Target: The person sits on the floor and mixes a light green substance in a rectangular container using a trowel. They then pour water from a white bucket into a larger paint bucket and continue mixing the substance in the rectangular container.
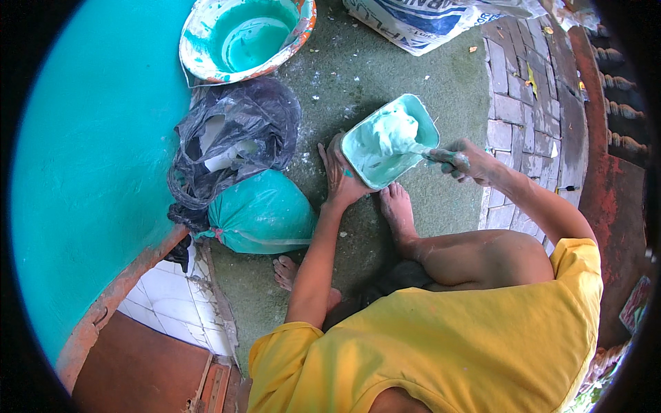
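A rectangular plastic tub (357, 168) sits tilted in front of me, its inside smeared pale green. Thick whitish-green paste (394, 131) is heaped in it. My left hand (340, 173) holds the tub's near left side, a spot of green on its skin. Wrapped round the handle of a paste-coated trowel (420, 149), my right hand (469, 162) is closed at the tub's right edge. The trowel's blade dips into the paste, so its full shape is hidden.
A paint-stained bucket (193, 58) with green residue stands at the far left. Beside my left arm lie a black plastic bag (265, 110) and a tied green bag (265, 213). A white printed sack (420, 31) lies at the back. A turquoise wall (96, 158) rises on the left.
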Demonstrator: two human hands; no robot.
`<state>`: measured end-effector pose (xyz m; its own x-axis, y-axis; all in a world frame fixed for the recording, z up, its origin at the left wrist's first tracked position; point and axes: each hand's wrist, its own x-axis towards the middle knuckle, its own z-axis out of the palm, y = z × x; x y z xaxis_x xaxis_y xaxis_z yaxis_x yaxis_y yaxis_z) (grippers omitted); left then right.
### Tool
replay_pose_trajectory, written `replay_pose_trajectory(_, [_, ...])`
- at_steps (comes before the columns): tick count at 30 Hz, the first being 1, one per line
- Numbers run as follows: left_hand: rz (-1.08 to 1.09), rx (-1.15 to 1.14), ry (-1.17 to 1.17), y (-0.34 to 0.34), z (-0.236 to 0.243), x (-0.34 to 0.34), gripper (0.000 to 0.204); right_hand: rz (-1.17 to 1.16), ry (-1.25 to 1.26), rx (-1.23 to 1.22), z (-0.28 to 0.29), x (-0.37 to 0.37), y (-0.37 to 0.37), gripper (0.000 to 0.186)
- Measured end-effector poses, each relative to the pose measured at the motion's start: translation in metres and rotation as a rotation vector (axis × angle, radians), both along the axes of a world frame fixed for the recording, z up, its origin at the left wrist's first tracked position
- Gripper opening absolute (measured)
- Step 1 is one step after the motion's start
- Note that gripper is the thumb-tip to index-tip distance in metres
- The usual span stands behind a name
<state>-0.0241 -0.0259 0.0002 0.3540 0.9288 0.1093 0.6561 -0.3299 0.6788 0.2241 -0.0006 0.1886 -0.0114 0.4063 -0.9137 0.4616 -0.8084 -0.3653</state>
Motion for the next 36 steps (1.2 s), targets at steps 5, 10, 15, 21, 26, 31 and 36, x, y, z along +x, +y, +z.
replay_pose_trajectory(5, [0.01,-0.01,-0.071,0.002,-0.001,-0.001,0.129,0.404,-0.133,0.382,0.01,0.021,0.002,0.041])
replay_pose_trajectory(10, [-0.024,0.022,-0.061,0.012,0.001,-0.008,0.129,0.893,-0.486,0.957,-0.008,0.028,0.005,0.023])
replay_pose_trajectory(15, [-0.042,0.018,-0.076,0.018,0.0,-0.007,0.132,1.287,-0.63,0.769,-0.046,0.002,0.005,0.015])
replay_pose_trajectory(21, [-0.032,0.003,-0.076,0.017,-0.002,-0.006,0.136,1.685,-0.487,1.06,-0.043,-0.025,0.001,0.011])
replay_pose_trajectory(26, [-0.046,-0.017,-0.077,0.019,-0.001,-0.009,0.138,1.524,-0.547,0.862,-0.008,-0.01,0.019,0.008])
replay_pose_trajectory(31, [-0.056,-0.03,-0.023,0.013,-0.004,-0.015,0.138,1.107,-0.468,0.793,0.024,-0.011,0.026,0.024])
replay_pose_trajectory(36, [-0.077,-0.031,0.021,0.016,-0.003,-0.004,0.139,1.043,-0.366,0.826,-0.045,-0.012,0.032,0.043])
